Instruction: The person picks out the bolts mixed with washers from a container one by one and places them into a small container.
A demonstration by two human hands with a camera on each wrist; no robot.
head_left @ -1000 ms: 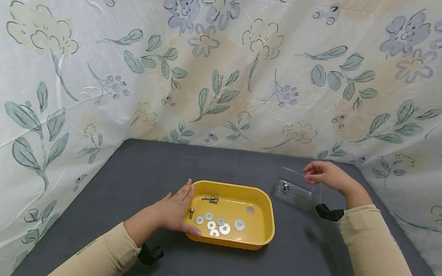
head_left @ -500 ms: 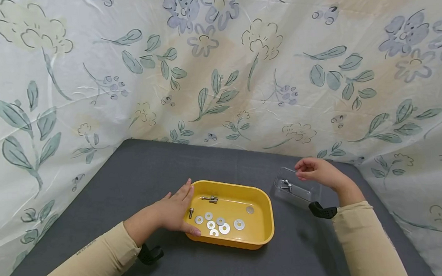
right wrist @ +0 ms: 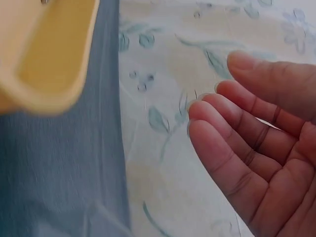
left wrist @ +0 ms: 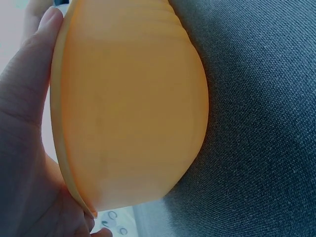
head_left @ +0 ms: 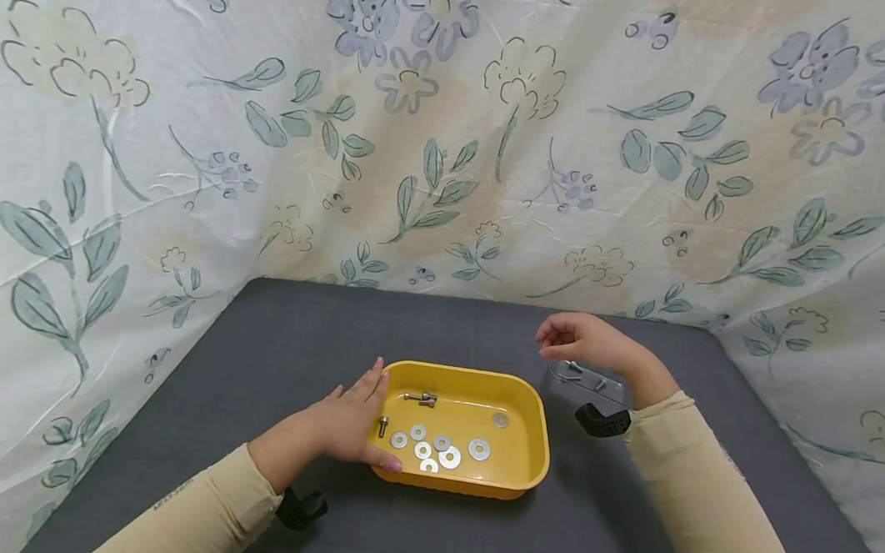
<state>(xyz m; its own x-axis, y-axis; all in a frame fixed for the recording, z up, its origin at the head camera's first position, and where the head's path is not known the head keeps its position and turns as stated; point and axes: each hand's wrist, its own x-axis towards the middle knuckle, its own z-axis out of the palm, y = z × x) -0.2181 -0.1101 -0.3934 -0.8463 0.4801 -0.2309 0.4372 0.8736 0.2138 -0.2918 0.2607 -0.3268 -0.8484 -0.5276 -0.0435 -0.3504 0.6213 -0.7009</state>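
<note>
Left hand (head_left: 342, 420) lay spread on the left end of the yellow tray (head_left: 467, 385), fingers pretty straight; tray sat on the dark table (head_left: 456, 539), washers (head_left: 486, 450) and bolts (head_left: 425, 399) inside; right hand (head_left: 600, 345) hung loosely curled, totally empty, near the clear box (head_left: 586, 379).

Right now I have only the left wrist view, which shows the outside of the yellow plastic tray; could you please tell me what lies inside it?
Observer: The yellow plastic tray holds flat, round silver metal washers and small silver metal screws.
Operator: Thank you; where is the person's right hand?
Observer: In the head view, it partly covers a clear, rectangular plastic box to the right of the tray.
Operator: Could you please check whether it holds anything?
Observer: In the right wrist view, I see nothing held between its thumb and its loosely curled fingers.
</note>
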